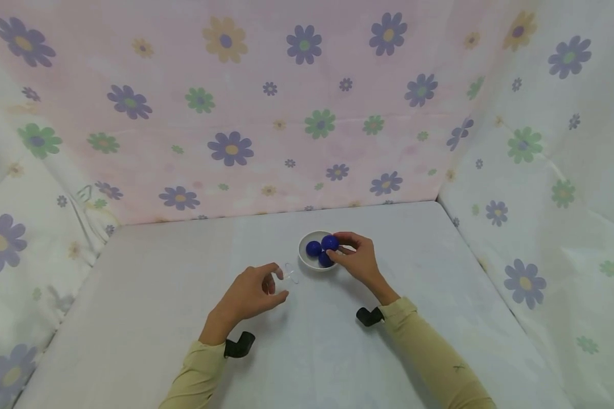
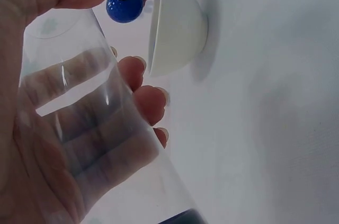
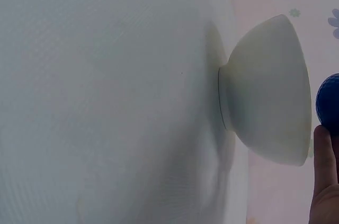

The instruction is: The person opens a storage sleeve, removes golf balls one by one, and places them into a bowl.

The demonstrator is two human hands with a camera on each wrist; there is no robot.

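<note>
My left hand (image 1: 247, 292) holds a clear cup (image 2: 106, 89), its fingers curled round the see-through wall. The cup is tilted; in the head view little more than its faint rim shows. With thumb and fingers, my right hand (image 1: 362, 260) pinches a blue golf ball (image 1: 330, 242), its dimples visible in the right wrist view. That ball is just above the rim of a white bowl (image 3: 267, 91), to the right of the cup. Inside the bowl lie two other blue balls, one at the left (image 1: 313, 248) and a nearer one (image 1: 325, 259) partly hidden.
The bowl stands on a table with a white cloth (image 1: 194, 255). Flowered curtains hang behind (image 1: 266, 125) and on both sides. A black wrist mount (image 1: 240, 345) shows by the left sleeve, another (image 1: 369, 316) by the right.
</note>
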